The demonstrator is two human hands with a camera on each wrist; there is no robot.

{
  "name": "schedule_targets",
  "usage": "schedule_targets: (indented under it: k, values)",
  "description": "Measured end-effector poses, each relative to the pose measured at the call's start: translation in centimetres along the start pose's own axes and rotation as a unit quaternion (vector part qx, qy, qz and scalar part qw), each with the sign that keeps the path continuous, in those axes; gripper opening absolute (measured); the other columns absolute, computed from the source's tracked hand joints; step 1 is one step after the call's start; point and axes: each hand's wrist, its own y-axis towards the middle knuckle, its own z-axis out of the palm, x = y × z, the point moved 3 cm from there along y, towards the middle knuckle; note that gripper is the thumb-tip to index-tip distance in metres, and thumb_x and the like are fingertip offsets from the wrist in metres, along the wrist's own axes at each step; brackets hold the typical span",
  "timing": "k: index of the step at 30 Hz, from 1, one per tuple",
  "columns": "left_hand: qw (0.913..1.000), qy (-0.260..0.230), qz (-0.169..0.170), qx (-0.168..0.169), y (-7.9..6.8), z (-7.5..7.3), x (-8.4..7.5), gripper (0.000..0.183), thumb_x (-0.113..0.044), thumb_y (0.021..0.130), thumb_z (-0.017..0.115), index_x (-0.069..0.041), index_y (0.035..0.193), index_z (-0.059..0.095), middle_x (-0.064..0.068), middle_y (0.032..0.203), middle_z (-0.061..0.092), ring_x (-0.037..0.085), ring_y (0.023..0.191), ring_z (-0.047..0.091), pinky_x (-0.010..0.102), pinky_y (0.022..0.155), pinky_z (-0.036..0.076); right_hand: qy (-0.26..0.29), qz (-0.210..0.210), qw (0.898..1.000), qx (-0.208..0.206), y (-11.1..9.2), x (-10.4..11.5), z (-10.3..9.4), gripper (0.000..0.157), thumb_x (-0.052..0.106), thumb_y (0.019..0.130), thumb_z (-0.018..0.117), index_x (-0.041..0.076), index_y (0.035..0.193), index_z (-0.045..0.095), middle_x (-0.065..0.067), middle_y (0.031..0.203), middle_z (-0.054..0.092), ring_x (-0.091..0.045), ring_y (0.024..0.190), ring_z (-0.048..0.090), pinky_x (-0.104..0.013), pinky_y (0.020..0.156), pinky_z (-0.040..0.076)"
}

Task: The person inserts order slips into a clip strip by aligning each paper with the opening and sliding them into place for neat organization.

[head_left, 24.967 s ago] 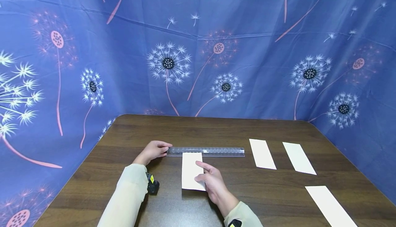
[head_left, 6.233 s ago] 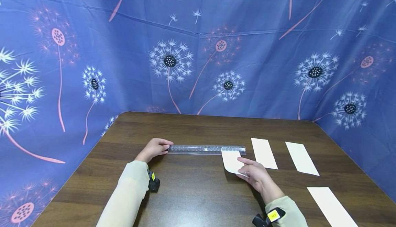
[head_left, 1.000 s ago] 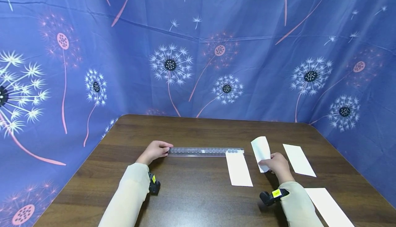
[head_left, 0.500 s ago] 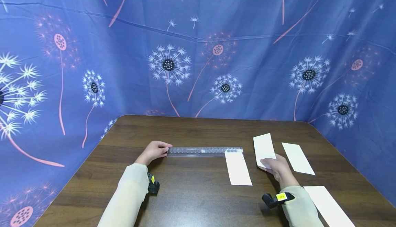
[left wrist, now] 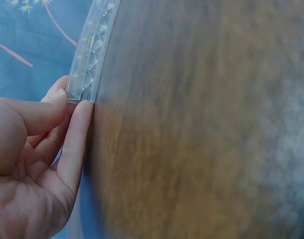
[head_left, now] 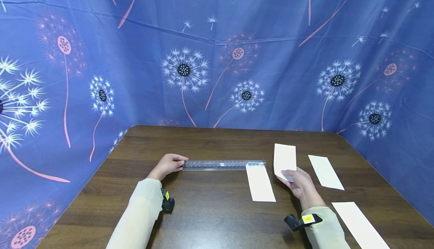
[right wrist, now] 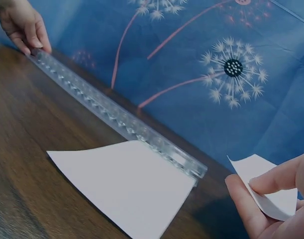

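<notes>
Losing the near end of the nearest right-hand white paper slip [head_left: 359,224] and the rest of the left sleeve [head_left: 135,215] and right sleeve [head_left: 325,232] past the head view's lower edge. Hiding the very left end of the clear plastic strip [head_left: 217,165] behind the fingertips of the left hand [head_left: 167,166]. Covering part of the lifted white paper card [head_left: 285,156] with the right hand [head_left: 301,188], while screening some fingers behind the paper. Showing lettering too small to read on the yellow label [head_left: 307,219]. Running the strip off the top of the left wrist view, and blurring the wooden tabletop [left wrist: 191,129] there. Cutting off the near end of the white card at the strip [right wrist: 127,184] at the right wrist view's lower edge.
</notes>
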Motion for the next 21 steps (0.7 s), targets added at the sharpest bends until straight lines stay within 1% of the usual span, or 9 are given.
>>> schedule_targets:
  k: [3, 5, 8, 13, 17, 21]
  values:
    - [1.0000, 0.002, 0.006, 0.001, 0.0, 0.0, -0.1, 0.022, 0.004, 0.092, 0.053, 0.009, 0.111, 0.063, 0.021, 0.114, 0.060, 0.017, 0.089, 0.058, 0.030, 0.076, 0.054, 0.008, 0.002, 1.000, 0.001, -0.2, -0.2, 0.4, 0.048, -0.012, 0.085, 0.051, -0.008, 0.130, 0.032, -0.008, 0.099, 0.050, -0.012, 0.075, 0.060, -0.033, 0.081, 0.053]
    - [1.0000, 0.001, 0.007, 0.000, 0.0, 0.0, -0.1, 0.022, 0.004, 0.092, 0.053, 0.009, 0.111, 0.063, 0.021, 0.114, 0.060, 0.016, 0.089, 0.058, 0.030, 0.076, 0.054, 0.007, 0.004, 1.000, -0.001, -0.3, -0.3, 0.6, 0.048, -0.012, 0.085, 0.053, -0.007, 0.128, 0.033, -0.007, 0.096, 0.051, -0.013, 0.075, 0.061, -0.033, 0.079, 0.053]
    - [0.9999, 0.004, 0.010, 0.001, 0.0, 0.0, -0.1, 0.022, 0.004, 0.092, 0.053, 0.009, 0.111, 0.063, 0.021, 0.115, 0.059, 0.015, 0.089, 0.058, 0.030, 0.076, 0.054, 0.006, 0.007, 1.000, -0.006, -0.5, -0.4, 0.9, 0.052, -0.011, 0.085, 0.055, -0.006, 0.132, 0.032, -0.007, 0.095, 0.052, -0.014, 0.074, 0.062, -0.032, 0.078, 0.054]
    - [1.0000, 0.000, 0.005, -0.001, 0.1, 0.0, 0.0, 0.022, 0.003, 0.092, 0.054, 0.009, 0.111, 0.064, 0.021, 0.115, 0.060, 0.015, 0.088, 0.059, 0.030, 0.076, 0.054, 0.013, 0.010, 1.000, -0.003, -0.6, -0.5, 1.5, 0.061, -0.011, 0.084, 0.059, -0.006, 0.137, 0.028, -0.010, 0.098, 0.052, -0.016, 0.075, 0.063, -0.033, 0.078, 0.053]
    - [1.0000, 0.000, 0.003, 0.001, 0.1, 0.0, 0.1, 0.022, 0.003, 0.092, 0.054, 0.009, 0.111, 0.064, 0.021, 0.114, 0.060, 0.015, 0.088, 0.059, 0.030, 0.076, 0.054, 0.018, 0.009, 1.000, 0.005, -0.8, -0.7, 2.0, 0.064, -0.012, 0.083, 0.059, -0.006, 0.138, 0.026, -0.009, 0.097, 0.052, -0.016, 0.076, 0.063, -0.033, 0.079, 0.053]
    - [0.9999, 0.001, 0.010, 0.003, 0.1, 0.0, 0.0, 0.022, 0.004, 0.092, 0.054, 0.009, 0.111, 0.064, 0.022, 0.116, 0.059, 0.016, 0.088, 0.059, 0.031, 0.076, 0.054, 0.020, 0.002, 1.000, 0.016, -0.9, -0.9, 2.6, 0.062, -0.015, 0.084, 0.054, -0.008, 0.138, 0.024, -0.007, 0.094, 0.054, -0.015, 0.076, 0.063, -0.032, 0.079, 0.053]
